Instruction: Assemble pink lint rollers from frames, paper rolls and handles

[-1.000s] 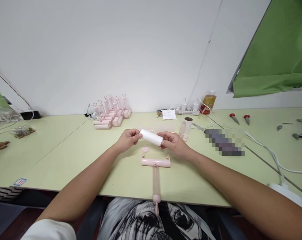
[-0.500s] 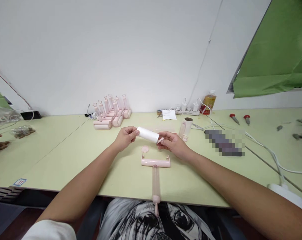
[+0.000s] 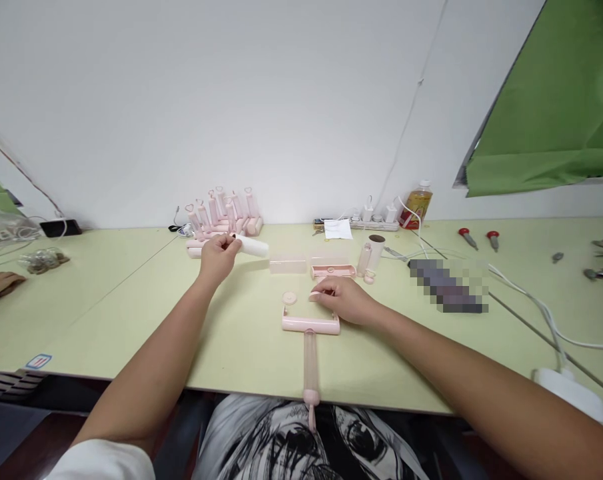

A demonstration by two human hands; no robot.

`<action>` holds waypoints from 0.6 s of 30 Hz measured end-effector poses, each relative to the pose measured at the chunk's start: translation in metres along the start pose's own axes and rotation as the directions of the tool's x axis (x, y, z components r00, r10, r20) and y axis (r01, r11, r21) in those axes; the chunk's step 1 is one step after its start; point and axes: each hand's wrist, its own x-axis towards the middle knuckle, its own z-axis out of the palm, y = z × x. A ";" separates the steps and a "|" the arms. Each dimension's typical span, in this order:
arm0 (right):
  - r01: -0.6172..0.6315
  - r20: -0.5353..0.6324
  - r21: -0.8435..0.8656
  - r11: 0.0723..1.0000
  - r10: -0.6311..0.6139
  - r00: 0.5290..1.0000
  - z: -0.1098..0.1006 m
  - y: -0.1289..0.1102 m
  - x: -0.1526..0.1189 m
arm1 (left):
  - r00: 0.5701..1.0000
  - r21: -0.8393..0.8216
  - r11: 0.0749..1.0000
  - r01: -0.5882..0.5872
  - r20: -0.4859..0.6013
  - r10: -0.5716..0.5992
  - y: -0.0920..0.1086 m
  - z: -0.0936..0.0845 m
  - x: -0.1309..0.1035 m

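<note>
On a pale green tabletop [image 3: 131, 320], we see the left hand [image 3: 217, 260] with its fingers pinched on one end of a white roll [image 3: 254, 247], raised left of center, before a cluster of pink rollers [image 3: 230, 217] that look assembled. The fingers of the right hand [image 3: 345, 299] appear to grip a small pale piece [image 3: 314, 296], partly hidden. Just left lies a loose pink disc [image 3: 289, 299]; nearer us, a pink frame [image 3: 310, 326] holds no roll, its clear handle [image 3: 310, 363] attached. Farther off rest a pink trough [image 3: 334, 271] and clear cover [image 3: 288, 265], both separate. We judge this set partly done: handle joined, roll, disc, trough and cover unfitted.
</note>
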 end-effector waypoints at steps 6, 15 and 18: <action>0.015 -0.043 -0.135 0.991 -0.021 0.999 -0.001 -0.004 0.001 | 0.980 0.279 0.942 -0.187 0.122 0.158 -0.012 0.013 -0.001; -0.060 0.012 -0.101 0.993 0.062 0.998 -0.001 0.001 0.001 | 0.934 0.333 0.881 -0.337 0.234 0.268 -0.019 0.031 -0.006; -0.068 0.016 -0.055 0.996 0.069 0.998 0.000 0.005 0.002 | 0.931 0.316 0.887 -0.336 0.251 0.264 -0.021 0.033 -0.006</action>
